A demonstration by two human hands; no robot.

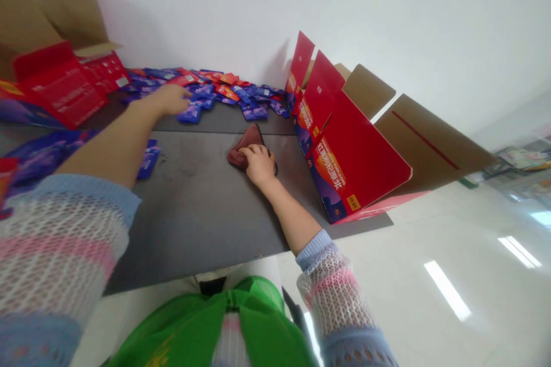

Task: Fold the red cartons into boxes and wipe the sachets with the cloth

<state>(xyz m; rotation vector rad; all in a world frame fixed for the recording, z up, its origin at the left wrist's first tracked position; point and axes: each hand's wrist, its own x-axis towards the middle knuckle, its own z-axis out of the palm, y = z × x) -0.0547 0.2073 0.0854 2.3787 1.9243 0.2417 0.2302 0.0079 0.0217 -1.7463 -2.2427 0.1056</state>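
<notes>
My right hand [260, 164] presses on a folded brown cloth [248, 140] with a dark edge, fingers curled over it on the grey table [198, 195]. My left hand [173, 100] reaches to the back of the table, at the long pile of small packets [206, 90] along the wall. Its fingers point toward blue-purple packets and hold nothing I can see; the contact itself is slightly blurred. Most packets are blue-purple, and some are red or orange. More blue packets [147, 159] lie under and beside my left forearm.
Red printed cartons [344, 155] with raised flaps stand along the table's right end. Another open carton [64, 83] is at the far left. A white wall [224, 11] rises behind the table. Pale shiny floor [473, 264] lies to the right.
</notes>
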